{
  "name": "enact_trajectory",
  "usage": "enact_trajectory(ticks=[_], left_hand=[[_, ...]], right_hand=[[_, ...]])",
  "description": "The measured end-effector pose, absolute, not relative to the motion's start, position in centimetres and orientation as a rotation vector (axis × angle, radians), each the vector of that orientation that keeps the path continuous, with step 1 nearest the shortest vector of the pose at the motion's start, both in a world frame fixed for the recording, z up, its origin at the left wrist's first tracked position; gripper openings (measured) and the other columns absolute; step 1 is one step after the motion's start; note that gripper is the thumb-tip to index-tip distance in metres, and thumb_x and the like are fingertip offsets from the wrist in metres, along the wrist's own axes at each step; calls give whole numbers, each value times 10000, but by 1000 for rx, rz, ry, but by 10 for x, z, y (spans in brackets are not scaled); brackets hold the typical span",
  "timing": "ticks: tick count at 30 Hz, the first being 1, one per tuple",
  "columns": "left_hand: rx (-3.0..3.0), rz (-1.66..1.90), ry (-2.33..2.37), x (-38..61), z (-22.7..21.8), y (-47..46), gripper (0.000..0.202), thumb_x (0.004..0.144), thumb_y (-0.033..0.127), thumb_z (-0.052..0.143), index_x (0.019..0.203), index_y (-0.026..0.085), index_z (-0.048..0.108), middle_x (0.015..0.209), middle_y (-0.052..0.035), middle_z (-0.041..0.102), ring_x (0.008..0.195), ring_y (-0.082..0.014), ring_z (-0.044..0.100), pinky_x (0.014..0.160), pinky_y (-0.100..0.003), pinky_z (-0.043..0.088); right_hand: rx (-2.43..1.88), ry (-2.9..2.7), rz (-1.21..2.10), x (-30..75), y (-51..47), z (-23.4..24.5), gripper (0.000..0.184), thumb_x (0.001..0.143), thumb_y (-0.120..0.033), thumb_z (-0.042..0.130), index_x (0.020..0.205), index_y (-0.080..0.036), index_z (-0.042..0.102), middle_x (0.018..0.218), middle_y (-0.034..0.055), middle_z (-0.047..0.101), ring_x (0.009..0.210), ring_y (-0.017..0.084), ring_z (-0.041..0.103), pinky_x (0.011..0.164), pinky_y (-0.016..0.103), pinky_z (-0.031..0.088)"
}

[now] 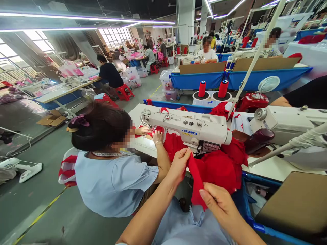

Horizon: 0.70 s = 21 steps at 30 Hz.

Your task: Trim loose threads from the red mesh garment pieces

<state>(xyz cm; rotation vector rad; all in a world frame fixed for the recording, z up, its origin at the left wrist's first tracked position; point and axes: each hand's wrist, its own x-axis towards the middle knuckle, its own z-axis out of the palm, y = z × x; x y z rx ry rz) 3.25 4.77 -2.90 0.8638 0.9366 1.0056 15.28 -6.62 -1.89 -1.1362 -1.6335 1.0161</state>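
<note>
Between my two hands a piece of red fabric (195,175) is stretched, hanging over the near edge of a sewing table. My left hand (181,161) pinches its upper end, close to the head of a white sewing machine (189,127). Lower and to the right, my right hand (217,199) grips the fabric's other edge between thumb and curled fingers. A heap of red cloth (219,166) lies right behind the piece, on the table by the machine. How far the held piece joins that heap I cannot tell.
A co-worker in a light blue top (109,180) sits at my left, hands on red cloth under the machine's needle. Red thread cones (202,90) stand behind the machine. At right are a second machine (288,124), a cardboard sheet (293,200) and a slanting pole (288,144).
</note>
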Motion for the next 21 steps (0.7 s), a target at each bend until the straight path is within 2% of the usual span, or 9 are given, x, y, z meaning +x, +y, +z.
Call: enact_trajectory(ticks=[2,5,7,12,16,19,21], left_hand=[[844,1016,944,28,-29,46,539,547,631,792,583,161,531,535,49,449,485,-64,358,465,-194,245],[810,1035,956,23,-29,47,528,557,624,791,601,166,533,537,49,474,486,-70,389,465,-191,267],[784,1050,965,24,-31,49,539,547,637,786,614,169,528,536,54,468,484,-68,389,467,-190,272],[769,1028,962,35,-43,54,583,484,661,798,589,164,511,537,57,452,479,-59,363,476,-193,264],[826,991,955,31,-44,50,546,539,628,795,572,159,517,513,65,422,474,-57,342,476,-194,246],[909,983,942,19,-36,43,470,611,572,788,606,147,587,553,45,485,522,-70,387,497,-192,267],[957,956,927,11,-30,39,427,644,552,778,666,144,656,614,18,557,585,-93,454,531,-194,313]], right_hand=[[-1201,-1534,1108,165,-63,-20,415,961,-473,415,636,-219,374,600,-41,366,543,114,360,497,220,329],[-1257,-1485,1101,174,-62,-19,469,936,-509,461,590,-213,349,574,-48,323,525,106,319,482,223,296],[-1235,-1542,1063,171,-64,-15,490,946,-490,449,569,-214,298,550,-53,297,503,101,289,469,232,258],[-1160,-1632,1066,149,-75,-8,487,973,-503,362,588,-219,266,536,-54,299,485,101,291,471,231,253],[-1202,-1576,1139,160,-76,-17,516,954,-551,388,580,-216,265,538,-53,279,492,98,257,463,234,236],[-1288,-1413,1225,184,-73,-28,545,912,-601,449,552,-210,330,539,-46,306,489,96,270,441,226,246],[-1320,-1276,1222,196,-71,-33,527,876,-613,512,559,-200,432,548,-40,345,487,95,280,416,217,252]])
